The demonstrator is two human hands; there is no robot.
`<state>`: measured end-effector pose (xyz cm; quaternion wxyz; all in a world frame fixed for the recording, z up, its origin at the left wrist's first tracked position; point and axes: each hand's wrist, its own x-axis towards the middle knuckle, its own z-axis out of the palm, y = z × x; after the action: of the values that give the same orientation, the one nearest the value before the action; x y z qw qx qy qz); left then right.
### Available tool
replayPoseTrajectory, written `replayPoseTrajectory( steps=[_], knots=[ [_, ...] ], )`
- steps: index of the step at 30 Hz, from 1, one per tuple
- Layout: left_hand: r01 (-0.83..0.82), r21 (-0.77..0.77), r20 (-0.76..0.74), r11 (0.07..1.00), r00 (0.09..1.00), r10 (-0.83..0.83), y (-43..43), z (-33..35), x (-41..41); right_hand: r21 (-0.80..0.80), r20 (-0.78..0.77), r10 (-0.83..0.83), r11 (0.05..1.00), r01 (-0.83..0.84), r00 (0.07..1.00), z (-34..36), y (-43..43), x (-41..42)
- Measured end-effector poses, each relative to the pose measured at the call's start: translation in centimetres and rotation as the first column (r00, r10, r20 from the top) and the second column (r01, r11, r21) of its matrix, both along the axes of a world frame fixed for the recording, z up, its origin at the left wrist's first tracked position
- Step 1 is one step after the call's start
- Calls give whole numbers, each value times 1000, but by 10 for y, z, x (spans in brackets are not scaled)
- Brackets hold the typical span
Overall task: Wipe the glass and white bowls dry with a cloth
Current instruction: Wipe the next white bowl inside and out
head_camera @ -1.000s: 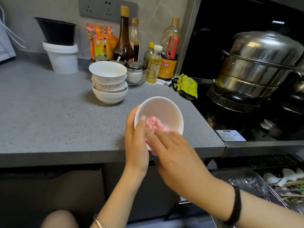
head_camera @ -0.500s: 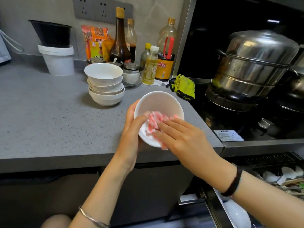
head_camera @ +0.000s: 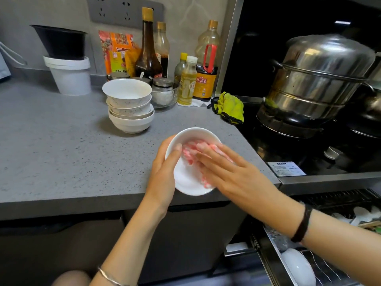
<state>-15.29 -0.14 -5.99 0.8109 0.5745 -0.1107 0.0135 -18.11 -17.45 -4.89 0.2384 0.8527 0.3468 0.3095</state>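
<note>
Only the head camera here, looking down over the edge of the countertop (head_camera: 61,141).

The white bowl (head_camera: 185,180) is off the counter, held in the air just past the front edge and tipped toward the person. That makes sense, since the inside faces up where they can see it and reach in. The left hand (head_camera: 165,168) has it clamped by the rim, thumb hooked over the inside and the rest wrapped round the outside, so it works as the brace. The right hand (head_camera: 233,174) isn't grabbing anything. Its fingers are laid out flat, pressing the pink-and-white cloth (head_camera: 190,150) against the far inner wall. A flat hand spreads the cloth over more surface, which I'd guess is the point.

I'd say it's mid-wipe on the inside of this bowl, with the outside yet to do.

The stack of bowls (head_camera: 129,108) sits further back on the counter, well apart from the hands, nested upright. I can't tell from here whether those are dry. Down at the lower right a pull-out rack (head_camera: 329,271) is open with another white bowl in it, so probably more to go.

Off to the right are a steamer pot (head_camera: 317,79) on the hob and a yellow-green mitt (head_camera: 228,107) at the counter corner, neither in play.
</note>
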Motion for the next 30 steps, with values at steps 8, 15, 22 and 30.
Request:
replayPoseTrajectory(
  steps=[8,15,22,30],
  knots=[
    [-62,-58,-37,996,997,60,-7,8,-5,323,-134,-75,939,115,988,-13,34,-16],
    [-22,-76,-110,997,994,14,-4,10,-2,487,-235,94,873,33,967,-7,41,-16],
    [130,-22,-116,991,984,-132,9,10,3,159,-23,119,981,-114,993,17,4,3],
    [-82,-201,-46,976,996,74,-17,4,-7,595,-183,81,803,45,980,11,62,-13]
  ],
)
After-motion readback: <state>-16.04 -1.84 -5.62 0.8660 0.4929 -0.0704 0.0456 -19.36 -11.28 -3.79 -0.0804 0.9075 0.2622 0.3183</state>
